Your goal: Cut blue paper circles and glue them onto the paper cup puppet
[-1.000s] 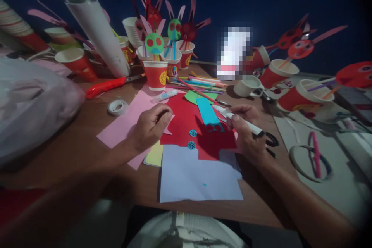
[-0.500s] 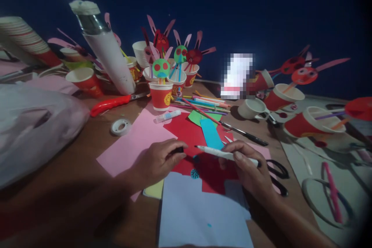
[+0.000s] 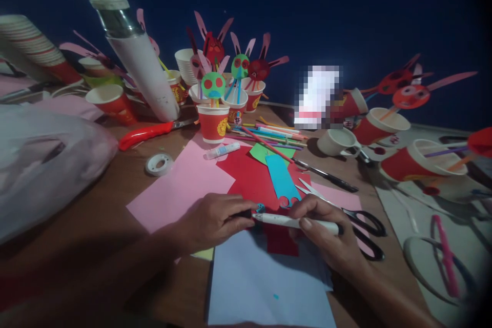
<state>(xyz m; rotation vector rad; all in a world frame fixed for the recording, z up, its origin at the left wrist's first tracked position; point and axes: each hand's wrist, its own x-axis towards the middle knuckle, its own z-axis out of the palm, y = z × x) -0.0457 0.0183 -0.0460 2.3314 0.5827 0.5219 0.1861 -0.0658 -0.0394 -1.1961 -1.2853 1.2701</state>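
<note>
My right hand (image 3: 326, 228) is closed on a white marker (image 3: 282, 221), its tip pointing left. Between the fingers of my left hand (image 3: 217, 218) is a black marker cap (image 3: 246, 213), which meets the marker's tip end. Just beyond the tip lies a small blue paper circle (image 3: 260, 207) with black marks, partly hidden. Beneath both hands are red paper (image 3: 249, 179) and white paper sheets (image 3: 269, 282). A blue paper strip (image 3: 280, 177) with curved cut-outs at its near end lies on the red paper, and black-handled scissors (image 3: 363, 223) rest beside my right hand.
Paper cups with paper rabbit heads, such as a red cup (image 3: 213, 125), stand along the back. A white flask (image 3: 144, 72), red-handled cutter (image 3: 146, 136), tape roll (image 3: 158, 164) and plastic bag (image 3: 49, 159) are on the left. A mug (image 3: 336, 142) stands right.
The marker has moved left and slightly down, and my left hand has brought the cap up to its tip. The small blue circle is now mostly behind them.
</note>
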